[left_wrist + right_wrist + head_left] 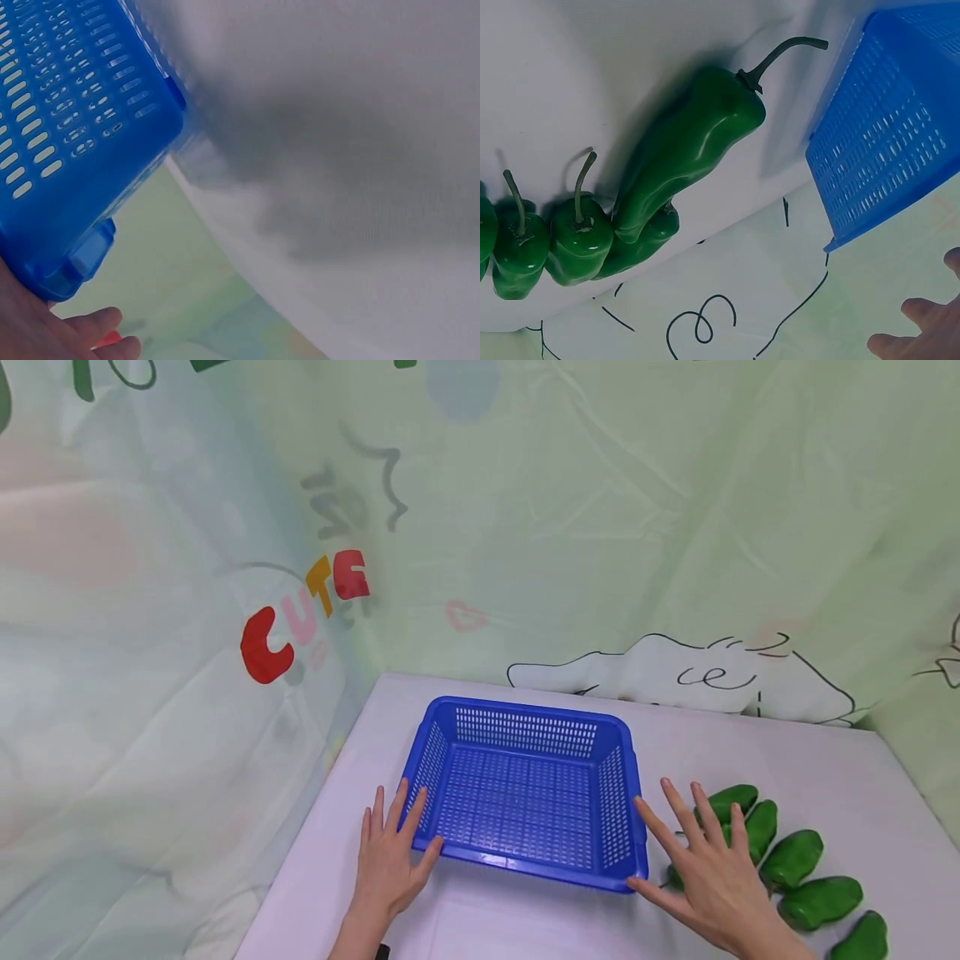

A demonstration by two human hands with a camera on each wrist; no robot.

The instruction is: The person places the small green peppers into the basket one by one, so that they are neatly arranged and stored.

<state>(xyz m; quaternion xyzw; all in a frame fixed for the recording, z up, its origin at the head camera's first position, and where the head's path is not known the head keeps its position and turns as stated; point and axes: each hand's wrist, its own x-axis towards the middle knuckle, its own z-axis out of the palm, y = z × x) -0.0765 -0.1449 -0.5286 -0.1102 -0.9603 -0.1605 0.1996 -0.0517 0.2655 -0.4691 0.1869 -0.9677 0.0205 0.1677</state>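
Note:
A blue plastic basket (517, 802) with slotted walls sits on the white table, and nothing lies in it. At its front left corner is my left hand (392, 864), fingers straight and spread, thumb at the rim. On the opposite side my right hand (712, 885) is spread too, with thumb and forefinger at the basket's right edge. Whether either hand presses on the basket is hard to tell. Several green peppers (793, 860) lie to the right, some partly hidden behind the right hand. One long pepper (690, 142) with a curved stem shows in the right wrist view.
The white tabletop (517, 918) extends in front of the basket. Printed cloth (480, 527) hangs behind the table and along its left side. A small black object (382, 952) shows at the bottom edge beside the left wrist.

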